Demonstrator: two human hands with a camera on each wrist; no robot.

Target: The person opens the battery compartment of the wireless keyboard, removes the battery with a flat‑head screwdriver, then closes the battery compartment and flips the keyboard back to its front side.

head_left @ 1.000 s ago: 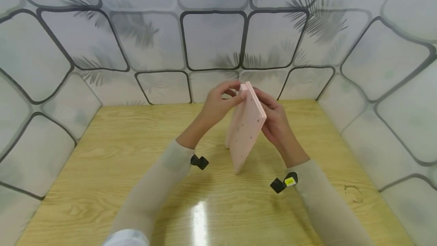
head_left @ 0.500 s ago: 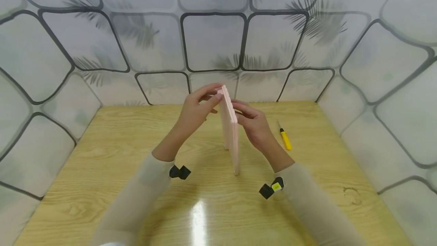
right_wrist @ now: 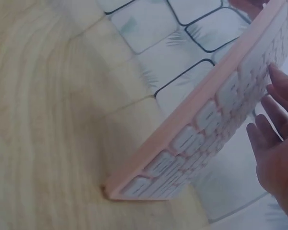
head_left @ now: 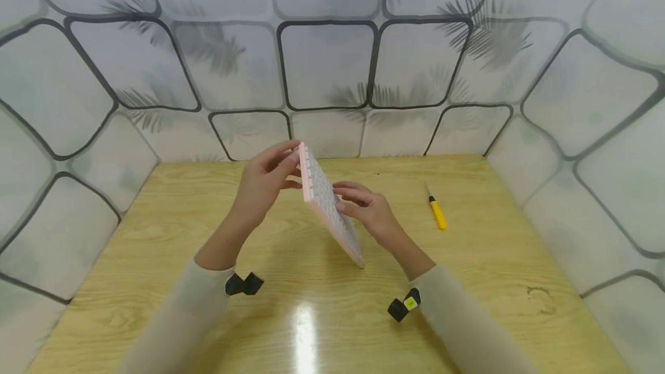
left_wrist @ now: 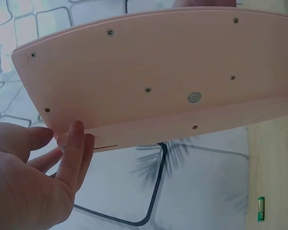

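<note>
A pink keyboard (head_left: 332, 204) with white keys stands tilted on end, its low corner close at the wooden table. My left hand (head_left: 265, 180) pinches its raised end, thumb on the underside. In the left wrist view, the left hand (left_wrist: 43, 167) is at a corner of the keyboard's underside (left_wrist: 173, 57), which shows several screws and a round sticker. My right hand (head_left: 371, 212) is at the key side, fingertips right by the keys. The right wrist view has that hand (right_wrist: 281, 139) with loosely bent fingers beside the white keys (right_wrist: 206, 120).
A screwdriver (head_left: 437, 212) with a yellow handle lies on the table (head_left: 493, 281) to the right. A green battery (left_wrist: 261, 209) lies on the table in the left wrist view. Patterned cloth walls (head_left: 327, 68) enclose the back and sides.
The keyboard's raised end has swung left and lower, turning its keys into view instead of its underside. Both hands have moved left with it. The screwdriver, hidden at first, now shows.
</note>
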